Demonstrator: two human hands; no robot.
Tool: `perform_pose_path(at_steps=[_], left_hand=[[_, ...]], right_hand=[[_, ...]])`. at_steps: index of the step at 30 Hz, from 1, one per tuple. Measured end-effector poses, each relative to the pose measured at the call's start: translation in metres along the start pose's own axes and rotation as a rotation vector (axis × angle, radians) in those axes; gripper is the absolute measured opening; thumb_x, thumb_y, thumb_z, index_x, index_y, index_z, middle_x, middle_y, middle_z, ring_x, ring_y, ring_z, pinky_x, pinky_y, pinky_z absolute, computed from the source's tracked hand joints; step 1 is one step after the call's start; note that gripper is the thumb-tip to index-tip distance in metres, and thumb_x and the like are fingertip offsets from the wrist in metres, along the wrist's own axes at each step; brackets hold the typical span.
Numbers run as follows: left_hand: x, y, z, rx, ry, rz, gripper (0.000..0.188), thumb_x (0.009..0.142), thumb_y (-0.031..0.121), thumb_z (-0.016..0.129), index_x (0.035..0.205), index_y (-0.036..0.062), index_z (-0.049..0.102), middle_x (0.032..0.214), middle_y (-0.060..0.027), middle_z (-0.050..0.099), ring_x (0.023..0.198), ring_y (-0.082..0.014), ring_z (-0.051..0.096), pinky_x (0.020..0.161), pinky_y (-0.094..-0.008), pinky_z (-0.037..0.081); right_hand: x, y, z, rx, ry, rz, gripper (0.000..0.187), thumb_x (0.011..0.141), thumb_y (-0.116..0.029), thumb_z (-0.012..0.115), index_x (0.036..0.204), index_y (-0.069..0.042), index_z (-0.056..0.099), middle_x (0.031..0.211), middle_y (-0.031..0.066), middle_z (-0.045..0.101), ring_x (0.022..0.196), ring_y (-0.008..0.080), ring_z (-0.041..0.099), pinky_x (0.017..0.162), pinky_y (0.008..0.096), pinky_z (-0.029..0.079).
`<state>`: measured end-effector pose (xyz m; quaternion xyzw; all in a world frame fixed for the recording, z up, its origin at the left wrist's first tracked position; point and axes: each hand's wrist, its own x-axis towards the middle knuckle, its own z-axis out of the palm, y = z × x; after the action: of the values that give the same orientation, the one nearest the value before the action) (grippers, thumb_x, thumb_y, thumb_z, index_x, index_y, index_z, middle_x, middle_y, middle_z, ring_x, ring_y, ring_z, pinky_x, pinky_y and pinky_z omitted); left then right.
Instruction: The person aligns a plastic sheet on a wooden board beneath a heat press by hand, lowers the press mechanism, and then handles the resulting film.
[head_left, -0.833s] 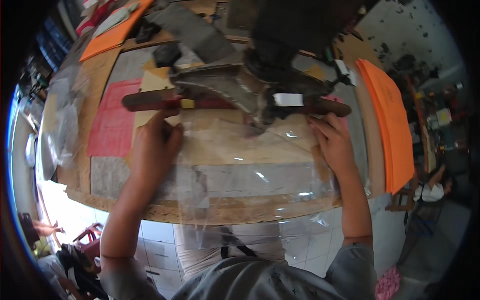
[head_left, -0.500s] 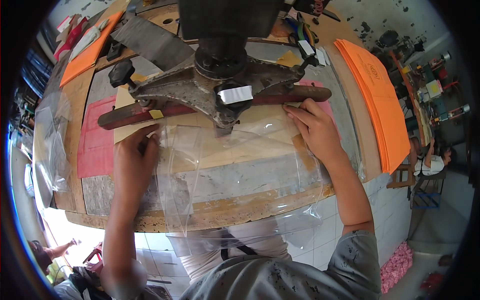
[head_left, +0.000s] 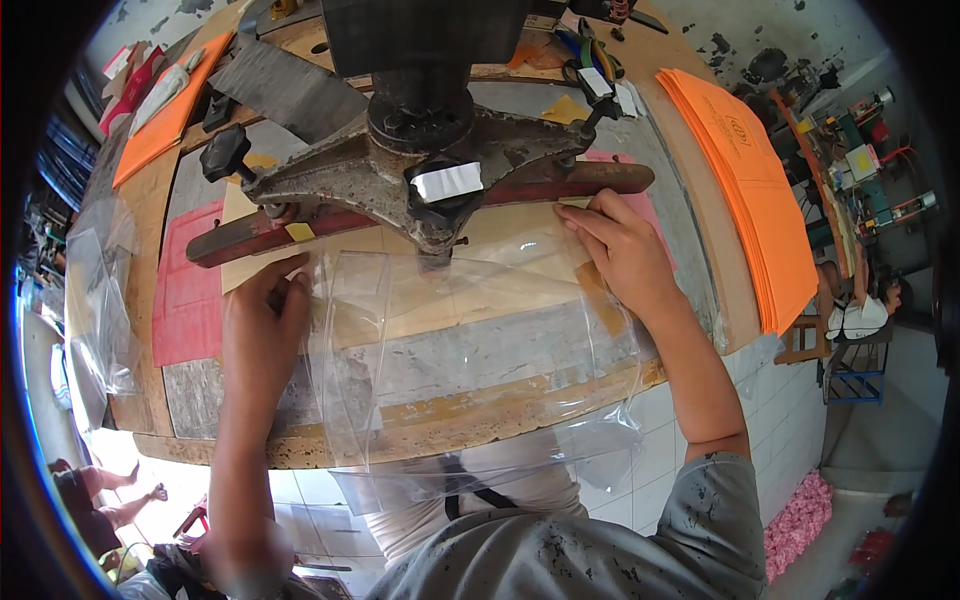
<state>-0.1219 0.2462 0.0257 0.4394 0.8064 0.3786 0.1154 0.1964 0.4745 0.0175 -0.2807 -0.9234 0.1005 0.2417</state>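
Note:
A clear plastic sheet (head_left: 470,330) lies over tan paper (head_left: 430,285) and hangs past the table's front edge. Its far left corner is pinched by my left hand (head_left: 265,315), thumb and index finger together. On the other side my right hand (head_left: 628,255) grips the far right part of the sheet, close to the pressing bar. That long, dark red bar (head_left: 345,222) sits low over the paper, beneath a heavy metal press head (head_left: 330,165). A pink-red sheet (head_left: 185,300) shows left of the paper. The contact under the bar is hidden.
Orange printed sheets (head_left: 735,190) are stacked at the right; another orange sheet (head_left: 150,150) lies far left. Loose clear plastic (head_left: 100,290) rests at the left edge. A grey metal plate (head_left: 285,88) and scissors (head_left: 595,85) are behind the press. Another person (head_left: 865,310) sits far right.
Both hands keep their grip on the clear sheet, almost still. The whole view has shifted slightly. At the lower left, another person's legs show more.

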Motion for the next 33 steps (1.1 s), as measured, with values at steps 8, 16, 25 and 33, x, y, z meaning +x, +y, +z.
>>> perform_pose_path(at_steps=[8,16,25,33], left_hand=[[0.0008,0.0018,-0.0012,-0.004,0.006,0.024,0.021,0.095,0.008,0.065,0.111,-0.0018,0.074,0.062,-0.0063,0.060,0.054,-0.0122,0.052,0.055,-0.0318,0.044],[0.0017,0.0004,-0.0005,-0.009,-0.008,0.016,0.021,0.095,0.009,0.065,0.111,-0.0020,0.074,0.062,-0.0059,0.060,0.054,-0.0120,0.051,0.055,-0.0317,0.044],[0.0019,-0.0024,-0.0013,0.003,0.001,0.042,0.022,0.095,0.009,0.065,0.112,-0.0007,0.074,0.062,-0.0073,0.060,0.054,-0.0132,0.052,0.055,-0.0331,0.044],[0.0007,-0.0045,-0.0032,0.026,0.016,0.066,0.022,0.094,0.011,0.066,0.111,-0.0005,0.075,0.063,-0.0096,0.062,0.054,-0.0161,0.055,0.057,-0.0345,0.047]], right_hand=[[0.0014,-0.0001,-0.0001,-0.009,-0.010,0.001,0.030,0.091,0.000,0.069,0.119,-0.008,0.075,0.090,0.0079,0.058,0.078,0.0227,0.064,0.071,0.0359,0.052],[0.0004,0.0013,0.0002,0.005,-0.002,-0.018,0.026,0.091,-0.003,0.069,0.116,-0.007,0.074,0.091,0.0099,0.054,0.080,0.0280,0.064,0.071,0.0409,0.054],[-0.0001,0.0017,-0.0010,-0.010,-0.001,-0.025,0.026,0.092,-0.005,0.067,0.118,-0.006,0.074,0.094,0.0106,0.054,0.080,0.0315,0.065,0.071,0.0437,0.055],[-0.0008,0.0000,0.0003,-0.016,-0.004,-0.028,0.028,0.091,0.000,0.068,0.118,-0.005,0.074,0.092,0.0099,0.058,0.082,0.0267,0.065,0.074,0.0385,0.053]])
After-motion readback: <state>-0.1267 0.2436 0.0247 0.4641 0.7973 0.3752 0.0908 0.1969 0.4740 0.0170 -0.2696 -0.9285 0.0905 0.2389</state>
